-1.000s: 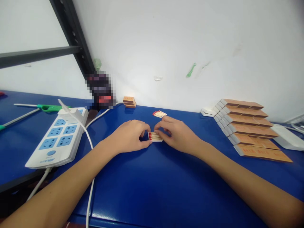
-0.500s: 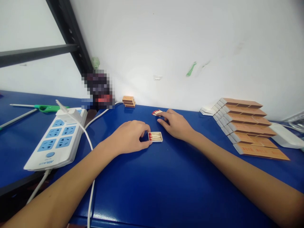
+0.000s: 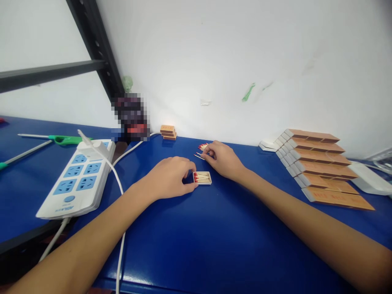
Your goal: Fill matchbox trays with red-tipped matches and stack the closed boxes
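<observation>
My left hand (image 3: pixel 173 177) grips the left end of a small white matchbox tray (image 3: pixel 202 183) between thumb and fingers. Red-tipped matches lie inside the tray, heads to the left. Behind it, my right hand (image 3: pixel 223 159) is closed in a pinch on matchsticks (image 3: pixel 199 156), whose ends poke out to the left of the fingertips. Just beyond the right fingers is a small pile of loose red-headed matches (image 3: pixel 202 146), partly hidden by the hand.
Several matchboxes (image 3: pixel 324 169) form a stepped stack at right, beside a white object (image 3: pixel 372 178). A smaller matchbox stack (image 3: pixel 168 132) stands near the wall. At left are a white power strip (image 3: pixel 73 179), its cable (image 3: pixel 121 245) and a green lighter (image 3: pixel 67 140). Everything rests on a blue tabletop (image 3: pixel 196 245).
My right hand has drawn back a little from the match pile and now pinches matchsticks clear of it. My left hand stays at the tray. The view has shifted slightly.
</observation>
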`<state>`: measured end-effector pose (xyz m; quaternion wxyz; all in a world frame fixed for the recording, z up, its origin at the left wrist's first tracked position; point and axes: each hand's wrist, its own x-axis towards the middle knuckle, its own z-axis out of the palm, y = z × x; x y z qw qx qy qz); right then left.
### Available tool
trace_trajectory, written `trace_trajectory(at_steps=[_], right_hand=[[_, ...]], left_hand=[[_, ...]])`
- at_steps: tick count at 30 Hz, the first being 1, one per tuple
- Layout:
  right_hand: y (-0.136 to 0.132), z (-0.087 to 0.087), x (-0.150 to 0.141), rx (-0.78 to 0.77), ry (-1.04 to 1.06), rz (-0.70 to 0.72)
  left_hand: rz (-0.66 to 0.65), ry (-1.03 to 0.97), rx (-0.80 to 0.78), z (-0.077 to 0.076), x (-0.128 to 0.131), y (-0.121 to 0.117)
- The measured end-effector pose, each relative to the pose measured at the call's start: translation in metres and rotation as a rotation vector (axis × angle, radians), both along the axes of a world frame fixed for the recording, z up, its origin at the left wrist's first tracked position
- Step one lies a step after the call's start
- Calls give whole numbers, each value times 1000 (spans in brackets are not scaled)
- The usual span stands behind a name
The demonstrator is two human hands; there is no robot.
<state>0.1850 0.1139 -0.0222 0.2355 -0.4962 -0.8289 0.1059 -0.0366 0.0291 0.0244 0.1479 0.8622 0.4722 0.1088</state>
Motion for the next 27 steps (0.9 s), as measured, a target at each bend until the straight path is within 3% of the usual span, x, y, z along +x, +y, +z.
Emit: trace_trajectory(at_steps=[18,23,27], right_hand=[[-8,10,-15,-105,-58,30],[-14,25,-7,-172,-84,63],[-35,39,3,-160,-46,112]], left_hand=[[-9,2,3,1,-1,1],[26,-22,7,-1,-4,3],[59,-17,23,-2,-5,5]])
